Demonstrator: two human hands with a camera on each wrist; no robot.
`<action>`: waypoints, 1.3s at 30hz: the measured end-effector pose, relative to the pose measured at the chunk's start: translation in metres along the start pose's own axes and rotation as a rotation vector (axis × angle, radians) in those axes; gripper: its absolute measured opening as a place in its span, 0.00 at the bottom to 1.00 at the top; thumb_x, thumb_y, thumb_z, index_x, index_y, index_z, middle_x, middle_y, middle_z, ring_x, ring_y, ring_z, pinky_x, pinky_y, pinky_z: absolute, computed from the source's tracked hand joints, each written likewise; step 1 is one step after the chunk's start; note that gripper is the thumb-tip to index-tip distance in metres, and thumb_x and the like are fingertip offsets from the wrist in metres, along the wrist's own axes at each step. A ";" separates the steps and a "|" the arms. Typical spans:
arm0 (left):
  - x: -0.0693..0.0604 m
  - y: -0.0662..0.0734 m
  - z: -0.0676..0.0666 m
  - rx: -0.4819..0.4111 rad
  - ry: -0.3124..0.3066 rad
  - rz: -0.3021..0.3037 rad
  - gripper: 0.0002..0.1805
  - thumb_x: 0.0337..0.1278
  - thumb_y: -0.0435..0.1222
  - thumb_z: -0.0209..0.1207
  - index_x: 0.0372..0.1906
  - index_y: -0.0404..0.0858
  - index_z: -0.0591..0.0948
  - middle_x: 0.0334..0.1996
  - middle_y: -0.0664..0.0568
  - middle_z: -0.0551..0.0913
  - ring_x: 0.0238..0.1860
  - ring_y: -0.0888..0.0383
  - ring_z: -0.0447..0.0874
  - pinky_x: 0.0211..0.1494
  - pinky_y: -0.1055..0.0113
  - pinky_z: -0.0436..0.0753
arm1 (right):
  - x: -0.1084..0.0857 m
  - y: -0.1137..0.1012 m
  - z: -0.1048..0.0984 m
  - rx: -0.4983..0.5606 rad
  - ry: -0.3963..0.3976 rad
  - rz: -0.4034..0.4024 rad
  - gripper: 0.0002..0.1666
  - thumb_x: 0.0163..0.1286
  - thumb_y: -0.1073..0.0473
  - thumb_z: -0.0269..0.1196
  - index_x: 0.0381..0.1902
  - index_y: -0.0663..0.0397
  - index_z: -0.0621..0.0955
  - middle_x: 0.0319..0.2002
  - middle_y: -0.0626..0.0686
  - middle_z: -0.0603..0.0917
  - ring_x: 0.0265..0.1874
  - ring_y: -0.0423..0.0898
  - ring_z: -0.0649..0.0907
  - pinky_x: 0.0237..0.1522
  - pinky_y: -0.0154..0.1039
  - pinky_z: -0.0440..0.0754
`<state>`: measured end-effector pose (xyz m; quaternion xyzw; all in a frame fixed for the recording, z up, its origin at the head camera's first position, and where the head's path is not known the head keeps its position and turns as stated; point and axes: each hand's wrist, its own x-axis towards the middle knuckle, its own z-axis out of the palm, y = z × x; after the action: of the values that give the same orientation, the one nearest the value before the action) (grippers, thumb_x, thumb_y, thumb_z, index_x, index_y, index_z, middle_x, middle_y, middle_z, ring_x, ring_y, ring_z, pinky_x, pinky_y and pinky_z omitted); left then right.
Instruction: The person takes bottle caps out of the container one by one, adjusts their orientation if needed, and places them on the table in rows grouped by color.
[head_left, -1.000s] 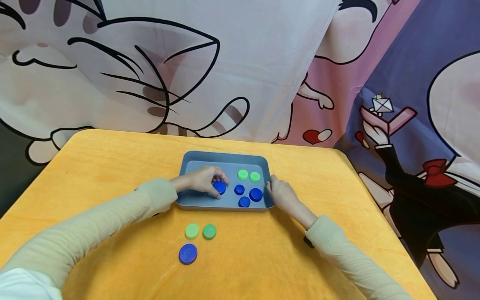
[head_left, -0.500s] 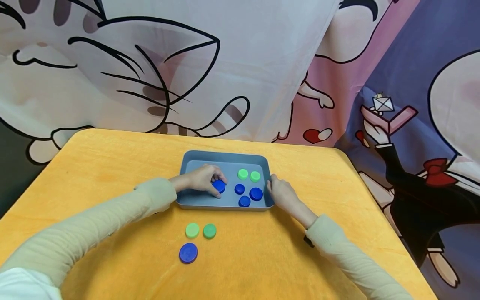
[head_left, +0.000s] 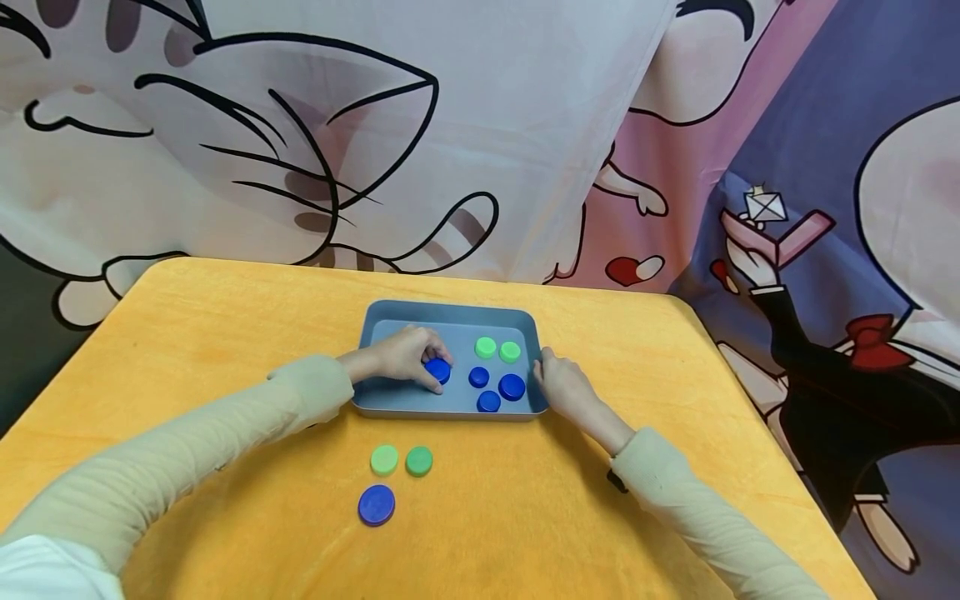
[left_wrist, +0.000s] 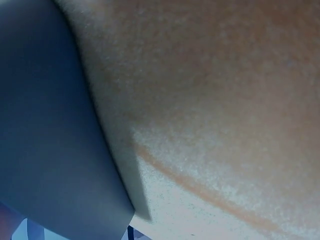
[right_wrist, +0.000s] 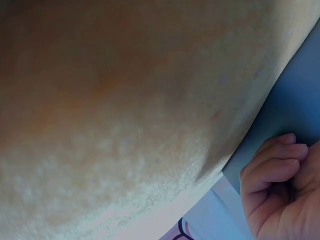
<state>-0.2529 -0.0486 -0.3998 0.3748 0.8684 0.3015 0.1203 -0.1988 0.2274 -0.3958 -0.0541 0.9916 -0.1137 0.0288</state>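
From my remote seat, I'd handle the blue disc (head_left: 437,372) level, pinched between thumb and fingers of my left hand (head_left: 407,354), with my right hand (head_left: 567,387) curled onto the tray (head_left: 450,416) as brace.

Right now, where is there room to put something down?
On the table: left of the tray beyond the left sleeve; right of the tray beyond the right hand; and between the loose discs and right sleeve. In the tray, a bare strip lies beyond the left hand. Its right half is crowded: two green discs, three blue discs.
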 end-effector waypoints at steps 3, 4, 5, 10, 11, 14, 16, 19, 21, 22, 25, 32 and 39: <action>0.000 0.000 0.000 0.006 0.006 0.003 0.21 0.39 0.40 0.75 0.42 0.37 0.86 0.41 0.49 0.85 0.40 0.58 0.80 0.47 0.66 0.82 | 0.000 0.000 0.000 0.003 -0.006 0.003 0.14 0.76 0.58 0.49 0.39 0.66 0.72 0.18 0.56 0.73 0.16 0.47 0.76 0.16 0.35 0.71; 0.000 0.000 0.000 0.007 0.008 0.003 0.21 0.39 0.40 0.75 0.42 0.37 0.86 0.41 0.49 0.85 0.40 0.58 0.80 0.47 0.66 0.82 | 0.000 0.000 0.000 0.003 -0.007 0.003 0.14 0.76 0.58 0.48 0.39 0.66 0.72 0.18 0.56 0.73 0.16 0.47 0.76 0.16 0.35 0.71; 0.000 0.001 -0.001 0.007 0.011 0.003 0.21 0.39 0.40 0.75 0.42 0.37 0.86 0.41 0.49 0.85 0.40 0.58 0.80 0.47 0.65 0.82 | 0.000 0.000 0.000 0.003 -0.006 0.003 0.14 0.76 0.58 0.48 0.38 0.66 0.72 0.18 0.56 0.73 0.16 0.47 0.76 0.16 0.36 0.71; -0.002 0.004 -0.002 0.010 0.030 0.004 0.22 0.38 0.41 0.76 0.42 0.37 0.86 0.40 0.48 0.86 0.39 0.59 0.80 0.46 0.66 0.82 | 0.000 0.000 -0.001 0.000 -0.003 0.002 0.14 0.75 0.58 0.48 0.38 0.65 0.72 0.19 0.57 0.74 0.17 0.48 0.76 0.17 0.37 0.72; -0.002 0.005 -0.003 0.011 0.039 0.016 0.22 0.38 0.41 0.76 0.42 0.36 0.86 0.40 0.48 0.86 0.38 0.59 0.80 0.45 0.65 0.82 | 0.000 -0.001 0.000 -0.001 0.000 0.001 0.14 0.75 0.58 0.48 0.37 0.65 0.72 0.19 0.57 0.74 0.17 0.48 0.76 0.17 0.38 0.72; -0.003 0.008 -0.005 0.006 0.071 0.043 0.23 0.37 0.41 0.76 0.42 0.35 0.86 0.39 0.47 0.86 0.37 0.59 0.80 0.43 0.65 0.83 | 0.000 -0.001 0.000 -0.006 0.008 -0.004 0.13 0.75 0.58 0.48 0.36 0.65 0.72 0.19 0.57 0.74 0.17 0.48 0.76 0.17 0.38 0.72; -0.003 0.010 -0.006 0.002 0.084 0.059 0.22 0.37 0.40 0.76 0.42 0.34 0.86 0.39 0.47 0.86 0.36 0.59 0.80 0.43 0.65 0.83 | 0.000 -0.001 0.000 -0.007 0.013 -0.008 0.13 0.75 0.59 0.49 0.36 0.65 0.72 0.18 0.57 0.74 0.16 0.48 0.76 0.17 0.38 0.71; -0.003 0.013 -0.007 -0.003 0.090 0.054 0.22 0.37 0.40 0.76 0.42 0.35 0.86 0.40 0.48 0.86 0.37 0.59 0.81 0.43 0.66 0.83 | 0.000 -0.001 0.000 -0.007 0.013 -0.011 0.13 0.75 0.59 0.48 0.36 0.65 0.72 0.18 0.56 0.73 0.16 0.48 0.76 0.16 0.37 0.71; -0.004 0.016 -0.008 -0.006 0.088 0.045 0.22 0.37 0.40 0.76 0.42 0.36 0.86 0.40 0.48 0.86 0.37 0.59 0.82 0.43 0.67 0.83 | 0.000 0.000 0.001 -0.006 0.012 -0.012 0.13 0.75 0.59 0.49 0.37 0.65 0.72 0.18 0.56 0.73 0.16 0.48 0.76 0.16 0.37 0.71; -0.005 0.017 -0.008 -0.007 0.087 0.040 0.22 0.38 0.40 0.76 0.42 0.36 0.86 0.41 0.48 0.86 0.37 0.59 0.82 0.44 0.67 0.83 | 0.000 0.000 0.001 -0.007 0.011 -0.013 0.13 0.75 0.58 0.48 0.37 0.65 0.72 0.18 0.56 0.73 0.16 0.48 0.76 0.16 0.37 0.71; -0.007 0.022 -0.009 -0.018 0.080 0.016 0.21 0.39 0.41 0.76 0.42 0.37 0.86 0.42 0.48 0.86 0.39 0.58 0.82 0.45 0.67 0.83 | 0.000 0.000 0.001 -0.008 0.013 -0.018 0.13 0.75 0.58 0.49 0.37 0.66 0.72 0.18 0.57 0.74 0.16 0.48 0.76 0.17 0.38 0.71; -0.013 0.033 -0.010 -0.018 0.100 0.010 0.21 0.38 0.41 0.76 0.42 0.39 0.87 0.42 0.49 0.85 0.38 0.59 0.81 0.43 0.70 0.83 | 0.000 0.001 0.001 0.004 0.009 -0.014 0.13 0.75 0.58 0.49 0.37 0.65 0.72 0.18 0.57 0.74 0.17 0.48 0.76 0.17 0.38 0.71; -0.021 0.044 -0.011 -0.003 0.127 0.045 0.20 0.37 0.40 0.76 0.41 0.37 0.87 0.41 0.49 0.84 0.35 0.60 0.80 0.39 0.74 0.81 | -0.001 0.001 0.001 0.001 0.026 -0.032 0.13 0.75 0.59 0.49 0.36 0.65 0.72 0.18 0.56 0.73 0.16 0.48 0.76 0.17 0.38 0.72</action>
<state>-0.2179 -0.0454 -0.3647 0.3740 0.8652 0.3287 0.0587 -0.1981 0.2284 -0.3968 -0.0686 0.9909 -0.1152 0.0143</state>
